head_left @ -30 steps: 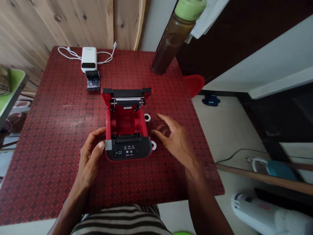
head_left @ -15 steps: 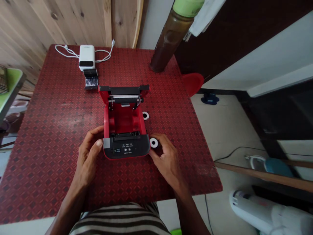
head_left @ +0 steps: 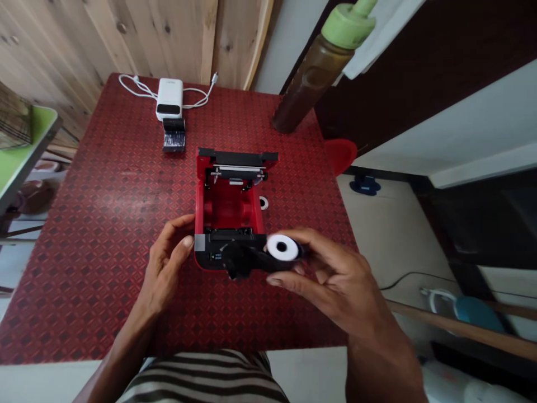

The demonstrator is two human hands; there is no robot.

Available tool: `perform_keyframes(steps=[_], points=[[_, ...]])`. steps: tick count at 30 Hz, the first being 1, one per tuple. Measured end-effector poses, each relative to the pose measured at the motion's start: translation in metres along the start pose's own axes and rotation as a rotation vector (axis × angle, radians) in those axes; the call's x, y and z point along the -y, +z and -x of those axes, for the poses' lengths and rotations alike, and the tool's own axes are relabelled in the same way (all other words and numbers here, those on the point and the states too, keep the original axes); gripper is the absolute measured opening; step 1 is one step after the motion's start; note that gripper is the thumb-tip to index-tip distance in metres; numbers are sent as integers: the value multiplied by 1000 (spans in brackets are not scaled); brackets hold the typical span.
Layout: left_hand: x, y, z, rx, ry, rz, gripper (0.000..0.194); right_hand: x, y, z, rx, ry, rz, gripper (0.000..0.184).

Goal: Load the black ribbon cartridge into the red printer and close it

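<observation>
A red and black label printer (head_left: 229,210) stands on the table with its lid (head_left: 237,159) raised and its red inner bay in view. My left hand (head_left: 170,263) rests at the printer's left side, thumb and fingers apart, fingertips touching the casing or just beside it. Above the printer's right front corner, my right hand (head_left: 331,280) grips a black roll (head_left: 300,252) with a white ring-shaped end (head_left: 282,247). A loose black piece (head_left: 237,260) reaches left from the roll and covers part of the front panel. Another white ring-ended roll (head_left: 263,203) is partly hidden behind the printer's right wall.
At the back left of the red patterned table (head_left: 126,252) lies a white device (head_left: 170,99) with a white cable and a dark strip (head_left: 174,137). A tall brown bottle (head_left: 302,84) with a green lid stands at the back right. A red stool (head_left: 342,155) is beyond the table's edge.
My right hand has lifted the roll from beside the printer to over its front right corner. The loose black piece now shows. My left hand stays at the printer's side. The view has shifted.
</observation>
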State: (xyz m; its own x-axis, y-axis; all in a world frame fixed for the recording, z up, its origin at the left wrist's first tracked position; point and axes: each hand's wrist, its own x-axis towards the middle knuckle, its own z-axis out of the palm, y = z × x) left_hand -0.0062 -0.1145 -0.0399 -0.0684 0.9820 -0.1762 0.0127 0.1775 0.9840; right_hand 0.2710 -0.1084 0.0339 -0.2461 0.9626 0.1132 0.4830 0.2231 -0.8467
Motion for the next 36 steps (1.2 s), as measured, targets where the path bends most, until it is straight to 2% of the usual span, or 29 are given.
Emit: perform_keyframes(steps=[5, 10, 13, 18, 23, 30, 33, 36], points=[[0, -2, 2, 16, -57, 4, 52, 15, 9, -44, 165, -214, 330, 31], [-4, 0, 2, 35, -36, 41, 50, 27, 37, -73, 279, -217, 705, 27], [-4, 0, 2, 38, -54, 40, 50, 28, 50, -82, 323, -201, 846, 29], [-3, 0, 1, 43, -65, 50, 51, 27, 49, -88, 351, -205, 858, 24], [-4, 0, 1, 49, -71, 43, 49, 27, 49, -89, 324, -181, 881, 24], [-5, 1, 0, 40, -77, 58, 50, 31, 62, -112, 463, 101, 914, 26], [-4, 0, 0, 41, -89, 46, 50, 34, 62, -118, 510, 156, 965, 27], [-4, 0, 1, 39, -96, 35, 50, 35, 61, -122, 549, 152, 990, 30]])
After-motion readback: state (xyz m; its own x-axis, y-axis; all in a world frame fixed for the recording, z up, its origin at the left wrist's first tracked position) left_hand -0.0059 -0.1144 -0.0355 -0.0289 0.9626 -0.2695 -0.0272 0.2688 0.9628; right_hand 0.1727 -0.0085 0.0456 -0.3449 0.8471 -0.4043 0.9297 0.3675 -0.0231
